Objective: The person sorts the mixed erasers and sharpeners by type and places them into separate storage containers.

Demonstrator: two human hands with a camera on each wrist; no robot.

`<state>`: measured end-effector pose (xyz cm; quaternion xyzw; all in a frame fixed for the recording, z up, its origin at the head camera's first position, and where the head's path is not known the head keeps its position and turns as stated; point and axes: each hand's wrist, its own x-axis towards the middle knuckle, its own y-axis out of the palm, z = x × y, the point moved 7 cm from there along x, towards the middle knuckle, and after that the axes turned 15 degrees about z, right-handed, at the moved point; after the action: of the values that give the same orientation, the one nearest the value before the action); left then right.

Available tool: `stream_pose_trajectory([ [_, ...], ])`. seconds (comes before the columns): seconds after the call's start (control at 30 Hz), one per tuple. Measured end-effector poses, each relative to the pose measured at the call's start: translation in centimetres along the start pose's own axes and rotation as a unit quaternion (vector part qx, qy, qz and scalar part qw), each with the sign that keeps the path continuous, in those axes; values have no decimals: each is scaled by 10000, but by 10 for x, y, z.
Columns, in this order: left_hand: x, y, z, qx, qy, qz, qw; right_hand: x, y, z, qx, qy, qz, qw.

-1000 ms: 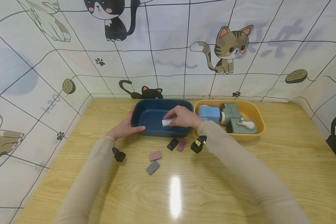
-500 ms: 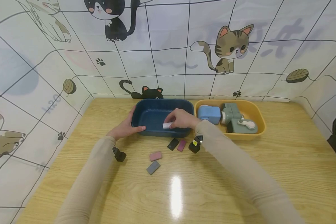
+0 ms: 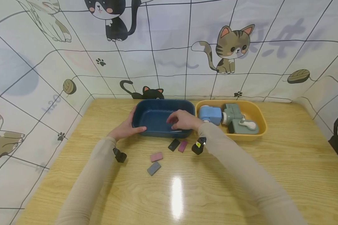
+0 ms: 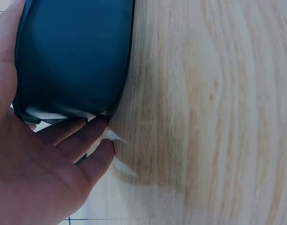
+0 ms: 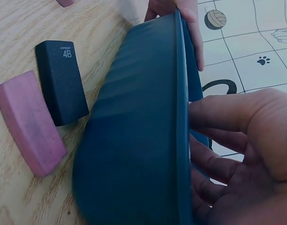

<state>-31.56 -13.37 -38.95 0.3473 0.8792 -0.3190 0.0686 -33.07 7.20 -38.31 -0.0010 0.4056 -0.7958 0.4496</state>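
Note:
My left hand (image 3: pixel 126 127) grips the left end of a dark blue plastic bin (image 3: pixel 157 134), thumb over the near rim and fingers along the outer wall. Inside the bin's right half is my right hand (image 3: pixel 183 120), thumb and fingers apart. Below that thumb shows a thin pale sliver of a white eraser (image 3: pixel 176 131), mostly hidden by the bin's front wall. A black eraser (image 5: pixel 62 82) marked 4B and a purple-pink eraser (image 5: pixel 31 123) lie before the bin. Closer to the camera are a pink eraser (image 3: pixel 156 157) and a grey eraser (image 3: pixel 154 168).
A yellow bin (image 3: pixel 260 125) stands right beside the blue one. It holds a blue block-shaped thing (image 3: pixel 211 115) and grey-green pieces (image 3: pixel 238 122), one with a white lever. A cat-print cloth (image 3: pixel 171 62) rises behind the wooden table (image 3: pixel 214 187).
My right hand has lowered slightly in the blue bin and let go of the white eraser, its fingers now spread. My left hand keeps its grip on the bin's left end.

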Motion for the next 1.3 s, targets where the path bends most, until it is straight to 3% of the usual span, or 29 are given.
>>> stream_pose_trajectory([
  [0.27, -1, 1, -2, 38, -68, 12, 10000, -8, 2, -2, 90, -4, 0, 10000],
  [0.9, -1, 3, -1, 28, -114, -2, 9999, -27, 8, 20, -305, -717, 25, 9970],
  [1.17, 23, -4, 45, 223, -68, -162, 9996, -33, 9, 30, -504, -836, -60, 9952],
  [1.3, 24, -4, 47, 193, -46, -184, 9996, -35, 10, 33, -501, -874, -90, 9949],
])
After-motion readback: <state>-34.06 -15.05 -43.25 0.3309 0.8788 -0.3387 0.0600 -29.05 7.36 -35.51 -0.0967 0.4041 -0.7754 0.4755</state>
